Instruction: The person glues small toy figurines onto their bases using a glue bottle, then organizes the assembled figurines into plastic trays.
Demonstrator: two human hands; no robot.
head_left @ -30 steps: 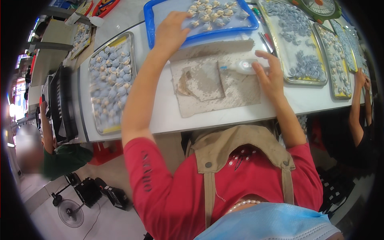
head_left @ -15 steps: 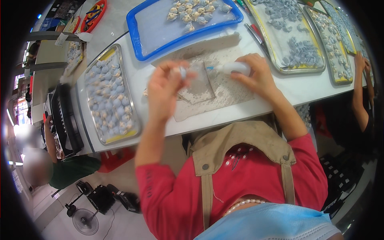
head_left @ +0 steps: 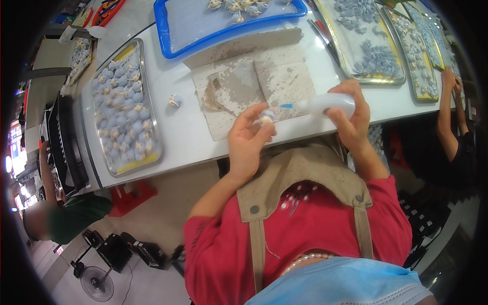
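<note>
At the surface [head_left: 203, 147] edge, our left hand [head_left: 247, 140] pinches a small piece [head_left: 266, 119], perhaps a shell; our right hand [head_left: 353, 114] grips a white squeeze bottle [head_left: 325, 104].

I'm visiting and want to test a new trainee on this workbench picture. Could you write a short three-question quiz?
1. True or false: the right hand holds a white squeeze bottle with a blue nozzle.
2. What does the left hand hold? A) a small pale piece B) a brush C) a tray
3. What colour is the rim of the plastic tray at the far side of the table?

Key: 1 true; 2 A; 3 blue.
</note>
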